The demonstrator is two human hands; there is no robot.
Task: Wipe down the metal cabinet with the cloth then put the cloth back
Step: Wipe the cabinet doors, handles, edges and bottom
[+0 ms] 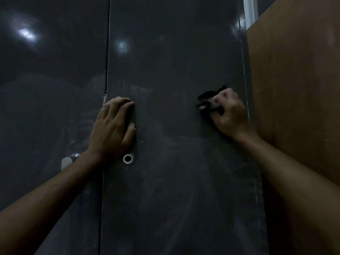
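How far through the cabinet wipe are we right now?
Midway, by the look of it. Wipe streaks already show across the cabinet door. In hand: the right hand presses the dark cloth near the door's right edge while the left hand braces the door's left edge. Left: any unwiped areas, then returning the cloth.

Dim indoor storage or utility corner, kind uncertain: a tall dark metal cabinet [174, 70] fills the frame, a brown board [298, 80] stands at right, a window frame [250, 10] shows upper right.
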